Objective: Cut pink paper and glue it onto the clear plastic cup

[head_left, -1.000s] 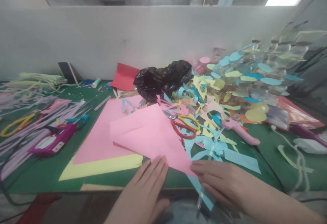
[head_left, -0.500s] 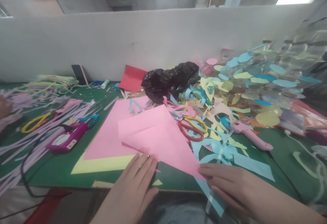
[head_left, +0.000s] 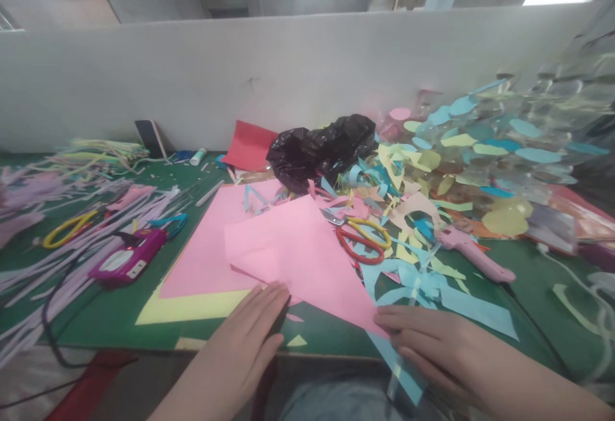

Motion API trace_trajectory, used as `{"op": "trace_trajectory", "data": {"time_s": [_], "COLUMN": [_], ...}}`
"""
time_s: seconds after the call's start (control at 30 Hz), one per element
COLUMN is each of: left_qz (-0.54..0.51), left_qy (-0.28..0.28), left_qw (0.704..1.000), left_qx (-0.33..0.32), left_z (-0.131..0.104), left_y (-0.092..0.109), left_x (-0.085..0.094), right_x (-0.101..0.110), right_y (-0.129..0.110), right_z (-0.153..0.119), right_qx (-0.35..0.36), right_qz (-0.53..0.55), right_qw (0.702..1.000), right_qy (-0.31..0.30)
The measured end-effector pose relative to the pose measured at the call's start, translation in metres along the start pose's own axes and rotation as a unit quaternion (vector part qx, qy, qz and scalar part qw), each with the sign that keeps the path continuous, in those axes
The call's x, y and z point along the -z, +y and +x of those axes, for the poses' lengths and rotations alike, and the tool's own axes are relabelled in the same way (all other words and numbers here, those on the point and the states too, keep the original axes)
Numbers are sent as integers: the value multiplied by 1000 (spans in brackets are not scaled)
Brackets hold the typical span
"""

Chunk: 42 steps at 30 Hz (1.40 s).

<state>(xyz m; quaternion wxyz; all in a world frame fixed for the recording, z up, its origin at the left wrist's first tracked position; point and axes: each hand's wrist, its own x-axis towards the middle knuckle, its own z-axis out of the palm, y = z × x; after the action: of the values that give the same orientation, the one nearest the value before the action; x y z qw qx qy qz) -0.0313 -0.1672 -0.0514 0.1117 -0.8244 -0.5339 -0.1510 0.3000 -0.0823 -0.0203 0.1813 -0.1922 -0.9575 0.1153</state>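
While both palms lie flat and open, gripping nothing, the left hand (head_left: pixel 245 338) presses the near edge of a folded pink sheet (head_left: pixel 298 261) and the right hand (head_left: pixel 427 347) pins its pointed corner, apparently to keep the fold from springing up. It rests at the near edge of a green table (head_left: pixel 528 286), over pink and yellow paper, beside red scissors (head_left: pixel 360 241) and blue strips (head_left: pixel 432 286).
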Motion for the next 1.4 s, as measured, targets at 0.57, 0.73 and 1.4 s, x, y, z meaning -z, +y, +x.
{"op": "trace_trajectory", "data": {"time_s": [0.57, 0.73, 1.4], "left_qz": [-23, -34, -128], "left_qy": [-29, -10, -84], "left_qw": [995, 991, 987], "left_qx": [88, 133, 57], "left_z": [-21, -23, 33], "left_y": [-68, -68, -114], "left_x": [5, -2, 10], "right_x": [3, 2, 19], "right_y": [-3, -4, -4], "right_z": [4, 4, 31], "right_qx": [1, -10, -96], "right_qz": [-14, -16, 96], "right_qw": [1000, 1000, 989], "right_qy": [22, 11, -63]}}
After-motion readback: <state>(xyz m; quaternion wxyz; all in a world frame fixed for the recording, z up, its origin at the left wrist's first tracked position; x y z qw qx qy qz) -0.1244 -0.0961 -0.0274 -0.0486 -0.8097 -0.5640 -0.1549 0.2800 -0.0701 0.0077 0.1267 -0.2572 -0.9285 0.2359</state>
